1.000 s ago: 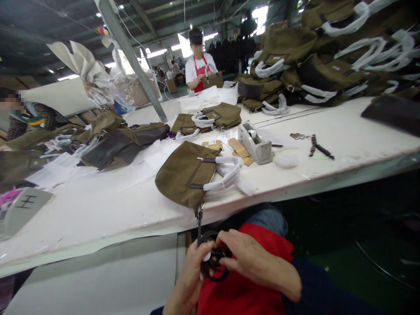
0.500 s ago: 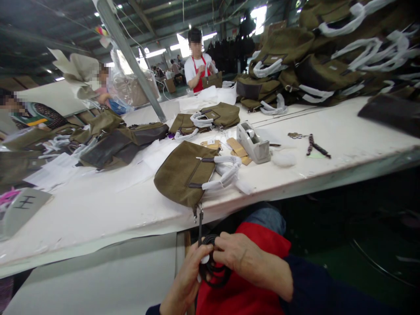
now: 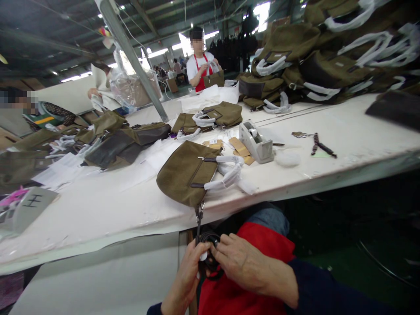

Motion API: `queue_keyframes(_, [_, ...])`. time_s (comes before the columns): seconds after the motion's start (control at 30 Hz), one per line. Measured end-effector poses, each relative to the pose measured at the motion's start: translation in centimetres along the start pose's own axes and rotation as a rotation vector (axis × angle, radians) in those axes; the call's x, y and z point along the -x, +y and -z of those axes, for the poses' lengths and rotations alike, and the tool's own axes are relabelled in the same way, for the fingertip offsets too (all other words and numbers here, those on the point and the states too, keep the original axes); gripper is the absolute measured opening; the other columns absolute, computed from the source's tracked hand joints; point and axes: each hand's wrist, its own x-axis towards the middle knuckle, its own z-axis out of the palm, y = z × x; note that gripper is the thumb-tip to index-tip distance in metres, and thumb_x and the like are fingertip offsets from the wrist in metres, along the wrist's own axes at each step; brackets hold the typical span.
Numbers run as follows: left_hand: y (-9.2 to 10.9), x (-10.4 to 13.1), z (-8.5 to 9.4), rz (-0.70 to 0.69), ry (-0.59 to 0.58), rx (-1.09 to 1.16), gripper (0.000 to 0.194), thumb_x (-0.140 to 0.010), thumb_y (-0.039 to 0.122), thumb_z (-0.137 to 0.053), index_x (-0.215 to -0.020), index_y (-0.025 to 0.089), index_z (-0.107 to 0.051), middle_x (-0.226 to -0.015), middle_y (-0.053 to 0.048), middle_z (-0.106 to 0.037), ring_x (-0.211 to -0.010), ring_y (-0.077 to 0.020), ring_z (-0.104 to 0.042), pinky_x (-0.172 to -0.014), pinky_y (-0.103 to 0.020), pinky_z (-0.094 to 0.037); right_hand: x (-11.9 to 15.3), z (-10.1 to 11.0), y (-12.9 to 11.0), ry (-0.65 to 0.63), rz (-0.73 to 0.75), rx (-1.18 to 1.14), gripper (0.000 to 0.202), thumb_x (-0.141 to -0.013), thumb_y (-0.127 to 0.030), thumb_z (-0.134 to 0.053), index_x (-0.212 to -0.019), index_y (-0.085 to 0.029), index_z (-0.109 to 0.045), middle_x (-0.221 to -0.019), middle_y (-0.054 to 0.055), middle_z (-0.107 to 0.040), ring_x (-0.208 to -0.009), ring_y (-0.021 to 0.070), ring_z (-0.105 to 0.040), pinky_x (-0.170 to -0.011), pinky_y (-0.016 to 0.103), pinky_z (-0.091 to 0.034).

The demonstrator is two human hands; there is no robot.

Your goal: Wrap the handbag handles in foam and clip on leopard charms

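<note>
While the person sat below the counter (image 3: pixel 98 218) edge, both hands were closed on a coiled black strap (image 3: pixel 210 258) held over the red apron (image 3: pixel 243 293) in the lap. The left hand (image 3: pixel 187 275) gripped the coil from its own side, fingers wrapped around the loops, a small white piece showing at the thumb. The right hand (image 3: pixel 241 262) pinched the coil from the opposite side, fingertips touching the loops just beside the left thumb. The strap ran straight up from between the hands to a metal clip (image 3: pixel 198 212), which hung from the near corner of an olive bag (image 3: pixel 185 173). That bag lay flat on the counter directly above the hands, its lower corner overhanging the edge, its handles wrapped in white paper (image 3: pixel 229 173).

Beyond the bag, farther from the hands, a grey tape dispenser (image 3: pixel 256 142) stood beside some brown card tags (image 3: pixel 239 148). Ahead of the right hand and well apart, a dark strap piece (image 3: pixel 320 146) lay on the bare counter. More olive bags (image 3: pixel 210 116) lay farther back, and a large heap (image 3: pixel 315 61) was stacked at the far right. Ahead of the left hand, dark and olive bags (image 3: pixel 118 142) lay among white sheets. A person in a red apron (image 3: pixel 201 65) stood at the far end, handling another bag.
</note>
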Motion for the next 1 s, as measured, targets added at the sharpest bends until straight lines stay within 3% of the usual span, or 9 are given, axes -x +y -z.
queue_keyframes(0.27, [1.1, 0.7, 0.4, -0.101, -0.018, -0.125, 0.019, -0.071, 0.034, -0.074, -0.083, 0.019, -0.071, -0.069, -0.003, -0.063, -0.051, -0.0121, -0.049, -0.040, -0.019, -0.036, -0.1, 0.3, -0.2, 0.022, 0.004, 0.044, 0.034, -0.092, -0.012, -0.050, -0.125, -0.013, -0.055, -0.111, 0.012, -0.065, -0.103, 0.0216, -0.054, -0.091, 0.038, -0.043])
queue_keyframes(0.43, [1.4, 0.3, 0.8, -0.131, -0.064, -0.195, 0.027, -0.070, 0.035, -0.072, -0.089, 0.016, -0.072, -0.071, -0.003, -0.062, -0.059, -0.0152, -0.052, -0.042, -0.020, -0.038, 0.3, -0.1, 0.0, 0.017, 0.004, 0.008, 0.047, -0.093, -0.030, -0.057, -0.136, -0.013, -0.049, -0.123, 0.010, -0.063, -0.109, 0.0232, -0.053, -0.094, 0.039, -0.041])
queue_keyframes(0.67, [0.6, -0.9, 1.7, -0.051, -0.087, -0.195, 0.025, -0.073, 0.033, -0.071, -0.093, 0.018, -0.072, -0.078, -0.005, -0.062, -0.062, -0.0156, -0.054, -0.042, -0.019, -0.038, 0.9, -1.7, -0.1, 0.025, -0.041, -0.014, 0.058, -0.087, -0.050, -0.064, -0.130, -0.012, -0.055, -0.126, 0.011, -0.062, -0.116, 0.0269, -0.050, -0.104, 0.043, -0.035])
queue_keyframes(0.8, [0.5, -1.5, 2.5, -0.086, -0.087, -0.197, 0.022, -0.077, 0.032, -0.069, -0.093, 0.018, -0.070, -0.086, -0.005, -0.063, -0.067, -0.0151, -0.055, -0.043, -0.019, -0.038, 0.0, -0.6, -0.3, 0.000, -0.070, -0.066, 0.054, -0.090, -0.046, -0.061, -0.133, -0.015, -0.052, -0.125, 0.009, -0.061, -0.113, 0.0256, -0.049, -0.102, 0.042, -0.036])
queue_keyframes(1.0, [0.9, -1.9, 3.2, -0.059, -0.083, -0.146, 0.021, -0.076, 0.033, -0.070, -0.089, 0.018, -0.068, -0.083, -0.001, -0.062, -0.069, -0.0143, -0.055, -0.044, -0.019, -0.035, -1.0, 1.1, -0.5, -0.022, -0.067, -0.099, 0.048, -0.089, -0.045, -0.062, -0.127, -0.017, -0.054, -0.125, 0.007, -0.058, -0.112, 0.0251, -0.047, -0.101, 0.042, -0.034])
